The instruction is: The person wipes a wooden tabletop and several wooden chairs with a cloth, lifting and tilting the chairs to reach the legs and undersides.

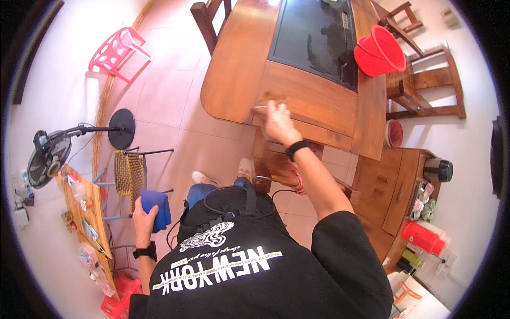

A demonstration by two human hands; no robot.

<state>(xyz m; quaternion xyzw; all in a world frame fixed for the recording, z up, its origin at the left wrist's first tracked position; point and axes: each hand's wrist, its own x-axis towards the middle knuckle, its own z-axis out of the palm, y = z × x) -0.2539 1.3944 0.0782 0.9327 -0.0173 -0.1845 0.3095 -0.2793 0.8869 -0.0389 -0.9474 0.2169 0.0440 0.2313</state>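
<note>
My left hand (145, 219) is at the lower left, gripping a folded blue cloth (156, 209) away from the table. Over the near edge of the wooden table (235, 75), my right hand (280, 125) has its fingers closed on a small brown object (274, 97). Blur hides what that object is; it looks like a brown cloth. Set into the tabletop beyond is a glossy black panel (310, 44) with wet-looking streaks. A red bucket (364, 60) stands at the table's right side.
A wooden chair (275, 163) with a pink cloth (297, 179) sits under the near table edge. Wooden chairs (436, 77) flank the right. At left are a fan (50, 159), a woven-seat chair (129, 173) and a pink plastic chair (113, 52). A wooden cabinet (382, 187) stands right.
</note>
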